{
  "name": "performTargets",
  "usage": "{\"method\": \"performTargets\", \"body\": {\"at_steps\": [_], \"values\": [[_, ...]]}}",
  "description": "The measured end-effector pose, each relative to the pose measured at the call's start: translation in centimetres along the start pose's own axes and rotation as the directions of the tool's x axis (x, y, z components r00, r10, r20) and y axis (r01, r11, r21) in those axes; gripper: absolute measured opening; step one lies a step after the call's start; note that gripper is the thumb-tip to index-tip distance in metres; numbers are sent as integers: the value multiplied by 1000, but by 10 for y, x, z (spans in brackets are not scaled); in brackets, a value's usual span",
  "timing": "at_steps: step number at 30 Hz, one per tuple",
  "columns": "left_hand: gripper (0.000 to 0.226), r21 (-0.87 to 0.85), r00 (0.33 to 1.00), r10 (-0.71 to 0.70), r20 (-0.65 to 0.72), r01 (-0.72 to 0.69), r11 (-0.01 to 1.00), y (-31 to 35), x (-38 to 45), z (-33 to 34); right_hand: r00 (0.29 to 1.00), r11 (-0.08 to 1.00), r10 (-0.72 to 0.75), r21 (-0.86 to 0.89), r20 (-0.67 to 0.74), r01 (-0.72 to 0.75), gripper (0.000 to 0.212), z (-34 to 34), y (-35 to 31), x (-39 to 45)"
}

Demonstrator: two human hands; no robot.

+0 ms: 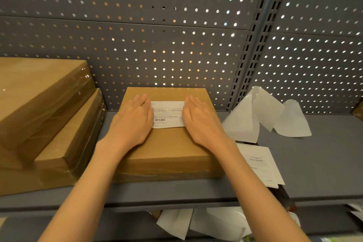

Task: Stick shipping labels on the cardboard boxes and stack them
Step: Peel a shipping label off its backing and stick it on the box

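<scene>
I see my left hand [132, 119] and right hand [201, 119] pressing flat, fingers straight, on the white printed shipping label [168, 114] (between my fingertips) atop the flat brown cardboard box [167, 147] on the grey metal shelf [324, 163].

Left hand [131, 119] and right hand [202, 119] press flat on shipping label [168, 114] atop cardboard box [167, 149]. Stacked boxes [43, 116] left, peeled backing sheets [261, 116] right.

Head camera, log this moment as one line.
step: pressing label flat | box: on shelf | left hand: flat | right hand: flat
</scene>
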State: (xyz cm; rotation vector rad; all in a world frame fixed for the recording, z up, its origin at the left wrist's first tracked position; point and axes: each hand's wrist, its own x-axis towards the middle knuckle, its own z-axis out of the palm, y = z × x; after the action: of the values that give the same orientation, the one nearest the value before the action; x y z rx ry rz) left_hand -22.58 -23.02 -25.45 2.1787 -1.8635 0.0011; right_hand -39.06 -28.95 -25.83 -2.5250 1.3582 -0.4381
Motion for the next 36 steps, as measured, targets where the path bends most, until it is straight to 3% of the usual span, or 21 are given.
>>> {"method": "performTargets", "body": {"at_steps": [6, 15, 20, 23, 27, 31, 36], "values": [[47, -169, 987, 139, 78, -124, 978, 24, -15, 7, 984, 988, -152, 50, 96, 148, 48, 8, -25, -16], [48, -127, 984, 42, 172, -20, 992, 5, -24, -3, 997, 996, -45, -70, 61, 49, 46, -2, -6, -27], [49, -72, 992, -16, 128, 25, 997, 1, -34, -9, 1000, 999, -10, -34, -21, 9, 41, -3, -1, -30], [49, -74, 997, 54, 51, -50, 996, 15, -39, -8, 996, 996, -88, -8, 21, 88, 48, -4, -16, -37], [48, -132, 989, 134, 68, -124, 983, 30, -46, -2, 973, 972, -229, -56, 26, 230, 44, -2, -36, -48], [48, -127, 983, 136, 120, -120, 985, 25, -51, 5, 976, 973, -215, -81, 27, 216, 44, 5, -36, -53], [49, -88, 990, 115, 77, -108, 990, 19, -55, 7, 989, 983, -145, -116, -27, 141, 45, 8, -26, -58]]}}
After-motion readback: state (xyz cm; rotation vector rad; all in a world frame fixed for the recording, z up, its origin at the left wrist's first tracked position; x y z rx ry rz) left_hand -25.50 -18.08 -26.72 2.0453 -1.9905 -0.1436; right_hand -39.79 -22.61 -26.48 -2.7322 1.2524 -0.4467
